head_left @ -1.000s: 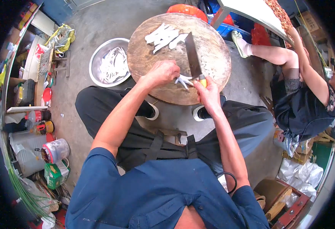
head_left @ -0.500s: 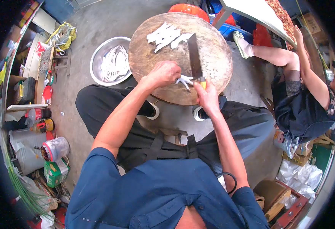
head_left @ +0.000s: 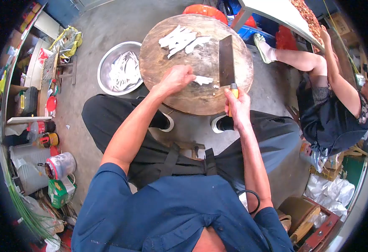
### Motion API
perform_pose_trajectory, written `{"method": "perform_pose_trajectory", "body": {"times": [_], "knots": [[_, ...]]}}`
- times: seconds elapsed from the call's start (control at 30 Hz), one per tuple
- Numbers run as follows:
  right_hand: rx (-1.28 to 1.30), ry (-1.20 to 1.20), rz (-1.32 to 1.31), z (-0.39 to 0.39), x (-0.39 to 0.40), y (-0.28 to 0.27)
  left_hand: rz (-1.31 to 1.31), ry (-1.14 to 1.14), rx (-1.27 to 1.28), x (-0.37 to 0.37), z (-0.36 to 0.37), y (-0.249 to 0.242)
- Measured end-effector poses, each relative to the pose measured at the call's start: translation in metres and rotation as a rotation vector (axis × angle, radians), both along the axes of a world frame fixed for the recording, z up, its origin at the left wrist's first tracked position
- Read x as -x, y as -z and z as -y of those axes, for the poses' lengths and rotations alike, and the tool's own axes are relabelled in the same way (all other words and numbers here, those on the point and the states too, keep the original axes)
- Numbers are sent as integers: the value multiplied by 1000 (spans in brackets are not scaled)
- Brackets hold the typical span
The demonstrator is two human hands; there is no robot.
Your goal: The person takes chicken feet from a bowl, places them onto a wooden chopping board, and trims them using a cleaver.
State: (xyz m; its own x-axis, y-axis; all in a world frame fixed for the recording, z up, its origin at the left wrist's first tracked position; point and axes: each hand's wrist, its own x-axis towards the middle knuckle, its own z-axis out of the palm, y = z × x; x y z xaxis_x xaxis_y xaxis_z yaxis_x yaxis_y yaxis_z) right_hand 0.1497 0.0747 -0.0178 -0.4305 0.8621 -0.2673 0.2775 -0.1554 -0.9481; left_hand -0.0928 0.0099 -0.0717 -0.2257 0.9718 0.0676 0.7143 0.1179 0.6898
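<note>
My left hand (head_left: 176, 80) is closed on the end of a pale chicken foot (head_left: 203, 80), with the toes pointing right over the round wooden chopping board (head_left: 211, 27). My right hand (head_left: 238, 104) grips the yellow handle of a cleaver (head_left: 226, 61). The wide dark blade points away from me, to the right of the foot and apart from it. Small scraps (head_left: 216, 86) lie between the foot and the blade. A pile of chicken feet (head_left: 177, 40) rests at the board's far left.
A metal basin (head_left: 103, 63) with several chicken feet stands on the floor left of the board. Another person (head_left: 326, 101) sits at the right, an arm at a white table (head_left: 276, 17) bearing reddish-brown pieces. Cluttered shelves (head_left: 28, 119) line the left side.
The cleaver and my right hand have moved right, away from the foot. The foot's spread toes now look shorter, and small scraps lie beside it. My left hand has shifted slightly left.
</note>
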Motion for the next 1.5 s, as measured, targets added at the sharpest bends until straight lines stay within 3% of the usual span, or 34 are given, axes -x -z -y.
{"method": "perform_pose_trajectory", "body": {"times": [0.2, 0.3, 0.37, 0.57, 0.87, 1.0, 1.1, 1.17, 1.27, 1.5], "knots": [[-14, 0, -20, 6, 3, 6, 44, 17, -69, 8, 0, 6], [-16, -16, -31, 9, 4, 8, 157, 66, 83, 11, -1, -3], [-16, -30, -47, 13, 6, 6, 91, 148, 72, 14, -4, 4], [-62, -88, -11, 15, 19, 3, -77, 83, 196, 8, -4, -10], [-41, -128, 86, 9, 24, 4, -105, 61, 200, 6, -4, -9], [-126, -8, -184, 16, 29, -22, -91, 42, 203, 4, -1, -13], [-240, -8, -142, 12, 29, -21, -75, 48, 164, 5, -2, -10], [-129, -122, 103, 7, 25, 9, -64, 32, 174, 3, -1, -12], [12, -163, 143, -4, 20, 14, -98, 45, 156, 5, -1, -7], [-6, -95, 116, 3, 12, -1, -73, 79, 169, 10, 3, -9]]}}
